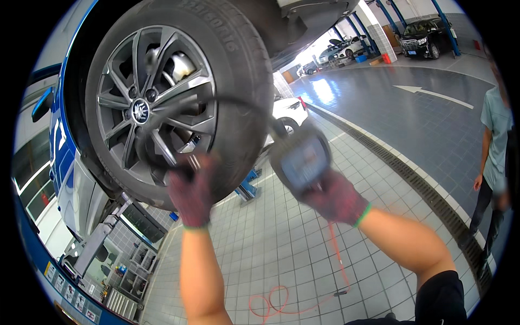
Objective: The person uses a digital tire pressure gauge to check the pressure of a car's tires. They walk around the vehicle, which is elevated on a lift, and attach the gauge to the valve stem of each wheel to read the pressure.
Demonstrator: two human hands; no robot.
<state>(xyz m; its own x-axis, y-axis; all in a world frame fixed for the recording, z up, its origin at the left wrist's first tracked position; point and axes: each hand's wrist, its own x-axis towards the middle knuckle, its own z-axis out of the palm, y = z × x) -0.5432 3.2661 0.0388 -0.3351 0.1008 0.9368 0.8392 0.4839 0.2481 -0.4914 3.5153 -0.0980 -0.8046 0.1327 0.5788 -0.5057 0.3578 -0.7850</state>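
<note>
A raised car wheel with a grey alloy rim and black tyre fills the upper left. My right hand, in a dark red glove with a green cuff, grips a tyre inflator gauge with a lit screen, right of the tyre. From the gauge a black hose loops in front of the wheel. My gloved left hand is closed on the hose's end at the rim's lower edge. Motion blurs its fingertips, and I cannot tell whether the hose end touches the valve.
A thin orange air line hangs below the gauge and coils on the tiled floor. A blue car body and lift arm stand left. Another person stands at the right, beyond a floor drain grate. Parked cars are farther back.
</note>
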